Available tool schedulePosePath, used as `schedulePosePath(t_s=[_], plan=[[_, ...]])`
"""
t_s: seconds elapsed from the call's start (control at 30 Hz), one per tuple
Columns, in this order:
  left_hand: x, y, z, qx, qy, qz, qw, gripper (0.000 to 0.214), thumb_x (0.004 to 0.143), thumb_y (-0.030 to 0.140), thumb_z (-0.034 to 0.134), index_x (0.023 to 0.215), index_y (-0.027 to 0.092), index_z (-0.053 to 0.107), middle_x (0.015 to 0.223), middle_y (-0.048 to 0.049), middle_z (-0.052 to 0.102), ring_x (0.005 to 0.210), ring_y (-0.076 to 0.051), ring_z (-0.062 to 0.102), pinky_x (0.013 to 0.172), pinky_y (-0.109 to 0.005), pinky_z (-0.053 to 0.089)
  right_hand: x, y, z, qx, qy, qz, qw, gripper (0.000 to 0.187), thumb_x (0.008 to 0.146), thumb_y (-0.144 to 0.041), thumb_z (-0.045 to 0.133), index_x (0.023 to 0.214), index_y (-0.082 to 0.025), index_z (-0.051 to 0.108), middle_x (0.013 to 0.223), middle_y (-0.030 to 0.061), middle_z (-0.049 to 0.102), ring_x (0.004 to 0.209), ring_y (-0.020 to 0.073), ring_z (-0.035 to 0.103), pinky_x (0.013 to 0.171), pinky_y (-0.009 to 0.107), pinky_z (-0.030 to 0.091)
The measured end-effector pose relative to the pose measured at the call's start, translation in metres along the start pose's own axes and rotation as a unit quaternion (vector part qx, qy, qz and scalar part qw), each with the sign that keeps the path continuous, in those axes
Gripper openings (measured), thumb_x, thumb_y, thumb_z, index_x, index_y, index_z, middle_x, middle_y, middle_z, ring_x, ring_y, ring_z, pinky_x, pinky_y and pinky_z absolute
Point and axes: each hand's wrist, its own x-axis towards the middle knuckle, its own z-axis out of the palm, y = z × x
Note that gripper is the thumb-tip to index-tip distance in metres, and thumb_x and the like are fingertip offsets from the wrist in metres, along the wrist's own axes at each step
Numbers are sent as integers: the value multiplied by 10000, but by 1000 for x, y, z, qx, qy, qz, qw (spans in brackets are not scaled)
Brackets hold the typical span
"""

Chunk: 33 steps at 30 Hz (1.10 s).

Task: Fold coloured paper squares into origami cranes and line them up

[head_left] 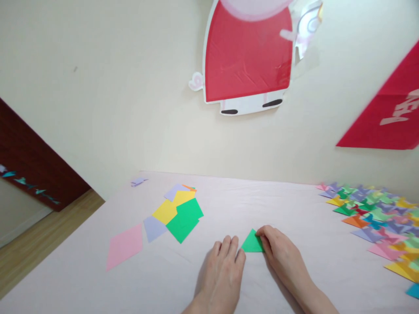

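Note:
A green piece of origami paper (252, 242), folded into a triangle, lies on the pale tabletop between my hands. My right hand (284, 253) has its fingers closed on the triangle's right side, and the fingers cover that part of it. My left hand (223, 269) rests on the table just left of the triangle. Its fingers are stretched out, with the thumb close to the triangle's left corner; I cannot tell whether they touch.
Loose green sheets (185, 220), yellow sheets (165, 212) and a pink sheet (125, 247) lie to the left. Many folded paper pieces (373, 213) stand in rows at the right. A small lilac folded piece (139, 181) is by the wall (131, 109).

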Motion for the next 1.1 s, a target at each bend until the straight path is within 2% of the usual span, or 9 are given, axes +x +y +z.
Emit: schedulePosePath(t_s=[0.1, 0.2, 0.4, 0.53, 0.63, 0.8, 0.9, 1.03, 1.1], plan=[[-4, 2, 1, 2, 0, -15, 1000, 329, 939, 170, 447, 1233, 185, 594, 1429, -103, 487, 1273, -292, 460, 990, -450, 434, -3, -10, -2, -22, 11, -16, 1000, 126, 903, -322, 482, 897, -218, 552, 833, 40, 641, 770, 218, 607, 704, 331, 423], [-4, 6, -1, -2, -11, -24, 1000, 369, 932, 133, 438, 1271, 177, 579, 1467, -101, 446, 1306, -287, 443, 1030, -451, 420, -8, -19, -1, -61, 42, -15, 997, 250, 825, -418, 616, 959, -214, 562, 890, 53, 637, 829, 251, 597, 740, 361, 400], [-4, 9, -4, -18, -22, -46, 999, 403, 935, 112, 420, 1308, 171, 559, 1486, -109, 415, 1352, -302, 393, 1076, -487, 384, -13, -22, 5, -70, 67, 30, 995, 307, 809, -345, 622, 1076, -207, 559, 1001, 80, 630, 935, 276, 573, 776, 362, 381], [-7, 10, -3, -24, -15, -56, 998, 415, 916, 90, 441, 1299, 182, 569, 1478, -107, 427, 1347, -305, 401, 1073, -496, 389, -12, -10, 1, -66, 60, 72, 993, 313, 798, -287, 595, 1100, -208, 566, 1047, 86, 635, 946, 272, 568, 774, 354, 378], [-8, 10, -1, -21, 10, -60, 998, 415, 897, 77, 463, 1278, 188, 586, 1459, -102, 456, 1330, -307, 424, 1060, -502, 404, -16, 7, -6, -66, 60, 96, 991, 339, 798, -300, 567, 1125, -211, 573, 1070, 95, 643, 954, 287, 571, 765, 369, 391], [-11, 9, 8, -21, 46, -61, 997, 396, 887, 92, 484, 1253, 187, 603, 1433, -106, 488, 1289, -313, 470, 1030, -505, 434, -26, 42, -16, -20, 85, 99, 991, 329, 794, -283, 496, 1100, -227, 605, 1041, 77, 663, 933, 283, 598, 761, 394, 438], [-13, 6, 16, -30, 63, -57, 996, 427, 866, 94, 492, 1269, 196, 587, 1422, -97, 502, 1272, -313, 480, 1007, -502, 453, -28, 50, -22, 50, 79, 89, 992, 298, 800, -264, 466, 1048, -229, 628, 972, 63, 680, 890, 258, 608, 786, 402, 462], [-14, 3, 21, -73, 80, -45, 993, 591, 846, 85, 449, 1426, 189, 418, 1465, -84, 452, 1296, -281, 442, 1034, -444, 433, -21, 29, -24, 121, 52, 46, 990, 271, 875, -318, 466, 1057, -246, 654, 1041, 75, 660, 989, 252, 577, 887, 410, 447], [-13, 2, 21, -100, 88, -37, 990, 706, 820, 73, 436, 1501, 155, 264, 1506, -89, 390, 1329, -256, 397, 1061, -400, 406, -14, 12, -21, 97, 27, 32, 994, 283, 787, -295, 582, 1054, -254, 669, 1083, 75, 639, 1027, 268, 554, 905, 426, 427]])
